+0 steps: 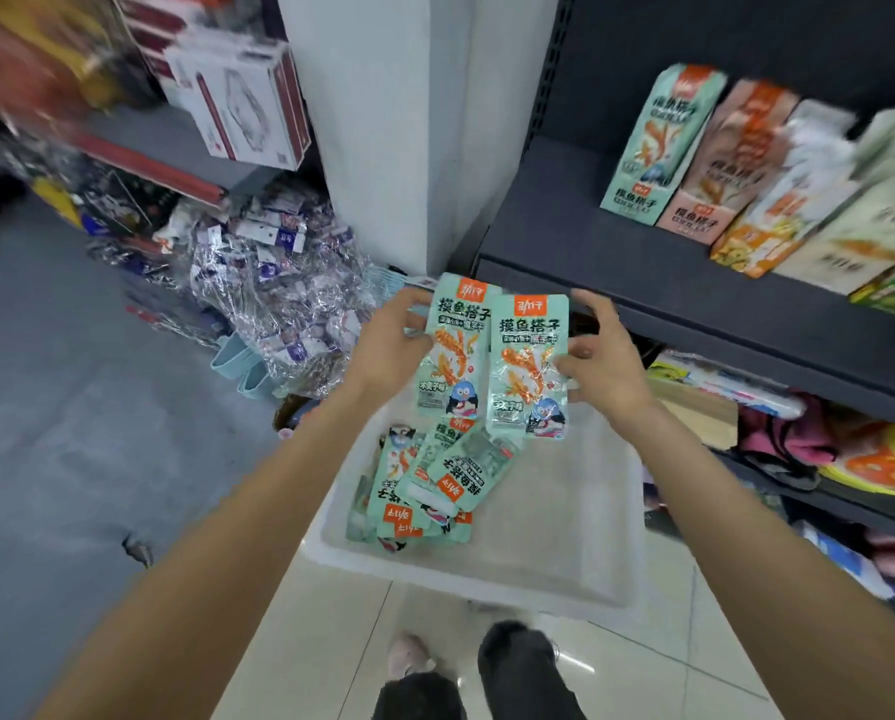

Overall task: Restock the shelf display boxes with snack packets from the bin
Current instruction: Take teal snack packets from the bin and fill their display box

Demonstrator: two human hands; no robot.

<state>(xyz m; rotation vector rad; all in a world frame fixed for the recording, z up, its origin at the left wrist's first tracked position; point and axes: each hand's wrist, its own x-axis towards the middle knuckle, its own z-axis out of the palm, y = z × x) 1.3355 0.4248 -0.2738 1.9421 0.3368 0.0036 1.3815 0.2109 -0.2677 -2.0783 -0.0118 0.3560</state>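
Fingers (417, 309) of the left hand (383, 350) and right hand (604, 356) pinch two mint-green foil snack packets (531, 366) above the translucent plastic bin's (565, 579) far edge; square their edges before loading the mint-green cardboard display box (661, 142).

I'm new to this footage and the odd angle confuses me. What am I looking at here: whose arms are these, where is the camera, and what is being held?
There is no machine here. A person wears a wide-angle camera on the head, so you look down along their own bare arms to the floor and their feet.

The left hand grips one mint-green snack packet and the right hand grips a second packet, the two held side by side, face up.

Below them sits a white plastic bin on the tiled floor, with a few more of the same packets lying loose at its left end.

On the right is a dark shelf carrying upright display boxes, the nearest one printed in the same mint green.
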